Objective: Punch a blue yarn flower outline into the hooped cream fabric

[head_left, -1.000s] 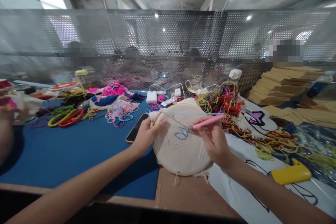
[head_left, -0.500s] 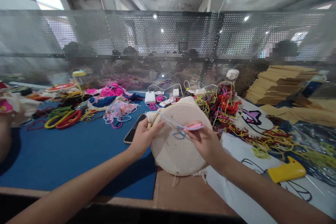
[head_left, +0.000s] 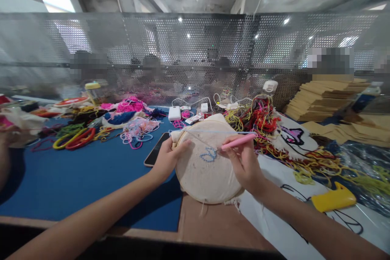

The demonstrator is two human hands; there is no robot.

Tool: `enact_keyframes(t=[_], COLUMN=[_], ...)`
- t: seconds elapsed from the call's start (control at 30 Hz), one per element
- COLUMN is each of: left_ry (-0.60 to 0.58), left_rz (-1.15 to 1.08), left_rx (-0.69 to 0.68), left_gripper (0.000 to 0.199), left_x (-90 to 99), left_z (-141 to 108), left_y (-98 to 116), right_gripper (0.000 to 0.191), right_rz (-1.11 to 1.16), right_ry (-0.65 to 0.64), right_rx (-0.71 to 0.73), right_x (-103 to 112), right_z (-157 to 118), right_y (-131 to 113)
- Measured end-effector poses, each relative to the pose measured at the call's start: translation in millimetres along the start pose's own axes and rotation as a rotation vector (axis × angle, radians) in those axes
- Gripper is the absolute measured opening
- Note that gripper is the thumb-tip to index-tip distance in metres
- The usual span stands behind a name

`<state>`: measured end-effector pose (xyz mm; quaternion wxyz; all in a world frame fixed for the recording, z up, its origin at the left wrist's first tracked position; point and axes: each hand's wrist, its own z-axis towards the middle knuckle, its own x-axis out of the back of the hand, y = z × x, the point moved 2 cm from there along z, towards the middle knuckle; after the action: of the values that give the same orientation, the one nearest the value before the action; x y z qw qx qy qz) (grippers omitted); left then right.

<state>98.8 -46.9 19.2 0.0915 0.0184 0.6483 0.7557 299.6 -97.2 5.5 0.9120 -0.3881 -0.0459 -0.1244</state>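
Observation:
My left hand grips the left rim of a round embroidery hoop, its thumb lying over the cream cloth. Blue looped stitches form a small leaf-like outline near the middle of the cloth. Closed around a pink punch needle, my right hand is over the right side of the hoop. The tool's tip points left, close to the stitches; whether it touches the cloth I cannot tell. Light blue yarn runs from the tool's back end across to the hoop's upper left edge.
A phone lies left of the hoop. Yarn tangles, yellow and red scissors handles, a yellow-handled cutter on drawn paper and stacked brown envelopes surround it. Behind stands a perforated metal screen. Another person's hand is at far left.
My right hand has moved right and turned, so the punch needle's back end now points right and the yarn stretches straighter over the hoop. My left hand stays in place.

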Motion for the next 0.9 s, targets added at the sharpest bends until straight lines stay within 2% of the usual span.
enact_keyframes(t=[0.33,0.53,0.63,0.7,0.77,0.9], left_ry=[-0.012,-0.004,-0.012,-0.009,0.006,0.015], left_rz=[-0.021,-0.035,-0.032,-0.030,-0.029,-0.039], left_rx=[0.005,-0.024,-0.032,-0.018,0.000,0.044], left_gripper=[0.030,0.030,0.034,0.035,0.034,0.032], left_x=[0.2,-0.4,-1.2,-1.8,-2.1,-3.3], left_z=[0.3,-3.9,-5.4,-5.0,-3.7,-1.7], left_y=[-0.7,1.6,3.1,3.0,2.4,1.4], right_gripper=[0.011,0.010,0.011,0.012,0.010,0.009], right_rz=[-0.047,-0.388,-0.461,-0.465,-0.421,-0.223], right_ry=[0.004,-0.067,-0.144,-0.151,-0.105,-0.021], right_rx=[0.012,0.078,0.131,0.133,0.097,0.031], right_x=[1.3,0.1,-2.9,-4.0,-3.5,-1.5], right_z=[0.5,3.1,3.9,3.4,2.5,0.3], right_y=[1.7,-1.2,-3.3,-2.8,-0.8,3.6])
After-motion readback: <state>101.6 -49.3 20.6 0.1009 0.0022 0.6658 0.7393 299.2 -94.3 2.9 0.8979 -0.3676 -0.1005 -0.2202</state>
